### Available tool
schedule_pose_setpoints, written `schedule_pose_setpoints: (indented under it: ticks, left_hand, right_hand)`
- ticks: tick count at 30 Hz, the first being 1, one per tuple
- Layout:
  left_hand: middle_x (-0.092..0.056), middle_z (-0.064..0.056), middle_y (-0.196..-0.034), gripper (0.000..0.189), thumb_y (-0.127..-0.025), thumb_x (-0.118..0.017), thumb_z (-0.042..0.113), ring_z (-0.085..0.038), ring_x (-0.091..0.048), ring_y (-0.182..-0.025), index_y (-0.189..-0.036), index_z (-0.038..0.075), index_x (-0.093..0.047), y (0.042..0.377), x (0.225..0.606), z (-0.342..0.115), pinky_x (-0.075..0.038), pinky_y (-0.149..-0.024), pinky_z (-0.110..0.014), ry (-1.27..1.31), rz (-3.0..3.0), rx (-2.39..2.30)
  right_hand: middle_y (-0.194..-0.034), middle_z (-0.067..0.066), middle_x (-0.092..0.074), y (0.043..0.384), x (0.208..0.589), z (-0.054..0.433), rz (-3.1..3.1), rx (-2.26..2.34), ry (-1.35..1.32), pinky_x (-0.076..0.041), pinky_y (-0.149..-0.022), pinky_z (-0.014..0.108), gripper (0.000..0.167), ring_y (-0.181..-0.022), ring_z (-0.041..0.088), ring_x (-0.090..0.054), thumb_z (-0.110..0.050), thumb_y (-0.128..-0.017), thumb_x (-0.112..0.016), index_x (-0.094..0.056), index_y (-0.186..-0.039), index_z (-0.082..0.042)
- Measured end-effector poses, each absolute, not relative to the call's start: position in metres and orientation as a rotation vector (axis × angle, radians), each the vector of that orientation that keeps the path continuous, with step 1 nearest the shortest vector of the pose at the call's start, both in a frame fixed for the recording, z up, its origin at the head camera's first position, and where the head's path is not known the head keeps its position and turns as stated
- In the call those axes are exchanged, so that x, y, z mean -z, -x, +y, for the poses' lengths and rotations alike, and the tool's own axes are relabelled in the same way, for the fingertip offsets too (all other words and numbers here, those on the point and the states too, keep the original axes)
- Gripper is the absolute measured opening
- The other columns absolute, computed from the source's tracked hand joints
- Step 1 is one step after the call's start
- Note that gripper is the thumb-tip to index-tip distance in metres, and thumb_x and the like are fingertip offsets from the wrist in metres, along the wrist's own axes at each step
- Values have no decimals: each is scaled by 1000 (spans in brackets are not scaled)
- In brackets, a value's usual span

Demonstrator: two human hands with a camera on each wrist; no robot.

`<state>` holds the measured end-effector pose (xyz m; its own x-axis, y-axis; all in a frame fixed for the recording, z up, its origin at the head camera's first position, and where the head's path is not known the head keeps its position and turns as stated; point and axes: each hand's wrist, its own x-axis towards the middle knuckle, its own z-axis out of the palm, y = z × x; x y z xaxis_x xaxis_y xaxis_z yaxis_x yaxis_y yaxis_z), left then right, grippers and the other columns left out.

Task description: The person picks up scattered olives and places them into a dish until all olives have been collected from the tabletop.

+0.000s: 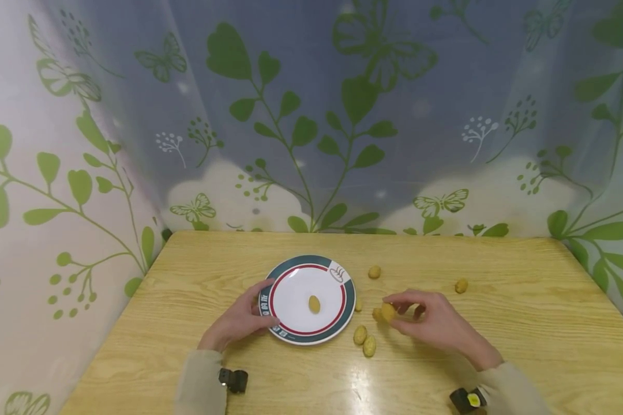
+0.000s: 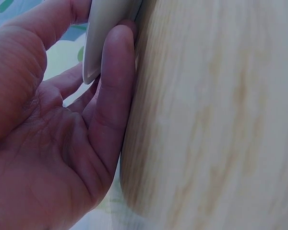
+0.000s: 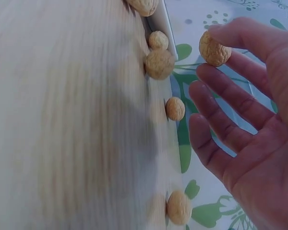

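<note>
- Left hand [image 1: 243, 319]: grips the left edge of the round white plate with a dark teal rim and a thin red ring [image 1: 293, 294]; the thumb lies over the rim and, in the left wrist view, fingers sit beneath it.
- Right hand [image 1: 436, 323]: pinches a tan, wrinkled, walnut-like nut [image 1: 389, 312] between thumb and forefinger; the right wrist view shows the piece held clear of the table, other fingers spread and loosely bent.
- Location of the held piece: to the right of the plate, well short of passing over its rim.
- Plate contents: one oval yellow-brown nut [image 1: 314, 304], lying right of the middle, inside the red ring.
- Loose items, same type: a brown nut [image 1: 376, 314] shows just beside the held piece, partly hidden by it; a small pale nut [image 1: 359, 304] lies close to the plate's right rim; a pair of speckled yellowish nuts [image 1: 369, 346] lies side by side nearer the person; a rounded nut [image 1: 374, 271] lies beyond the right hand; a darker nut [image 1: 461, 285] lies well apart, far right.
- Surface: light wood-grain table [image 1: 150, 346].
- Surroundings: hanging cloth with green leaves and butterflies [image 1: 301, 132]; beige sleeves [image 1: 201, 380] on both arms.
</note>
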<state>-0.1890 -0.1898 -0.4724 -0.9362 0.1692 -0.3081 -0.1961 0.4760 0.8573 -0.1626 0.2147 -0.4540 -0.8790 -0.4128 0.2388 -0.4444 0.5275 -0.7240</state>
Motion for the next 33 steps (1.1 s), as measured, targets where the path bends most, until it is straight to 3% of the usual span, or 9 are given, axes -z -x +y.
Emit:
schedule_pose_setpoints:
  ticks: [3,9,14,19,33]
  left_hand:
    - [-44,-16,-155,90,-82,-86,14,-24,-62,-108,-158,24,-38,189,472,-190,-55,-79,-30,14,2377,-1451]
    - [-43,-16,-156,89,-82,-86,15,-26,-61,-112,-157,25,-39,188,471,-190,-56,-82,-32,21,2395,-1432]
    - [-50,-16,-149,89,-83,-85,13,-23,-62,-103,-158,24,-38,188,471,-191,-56,-77,-31,0,2367,-1464]
    - [-55,-15,-140,88,-84,-85,13,-21,-63,-96,-158,23,-37,189,471,-191,-55,-74,-30,-12,2361,-1468]
    - [-53,-15,-142,88,-84,-85,15,-21,-62,-96,-158,22,-37,190,471,-191,-55,-76,-30,-24,2373,-1457]
  right_hand:
    - [-104,-3,-76,165,453,210,-2694,-1326,-783,-56,-71,27,36,-88,10,-66,-13,-83,-83,-76,-118,-16]
    - [-101,-5,-75,169,453,201,-2684,-1342,-796,-56,-71,27,35,-89,15,-67,-14,-84,-83,-76,-118,-18]
    - [-100,-5,-75,173,453,193,-2672,-1351,-829,-57,-71,28,36,-89,18,-68,-13,-83,-83,-76,-118,-15]
    - [-100,-2,-76,176,452,185,-2649,-1363,-871,-58,-71,29,37,-89,19,-69,-11,-83,-83,-75,-119,-10]
    - [-103,-3,-75,180,448,165,-2661,-1435,-894,-59,-74,31,36,-92,16,-68,-17,-83,-84,-76,-119,-17]
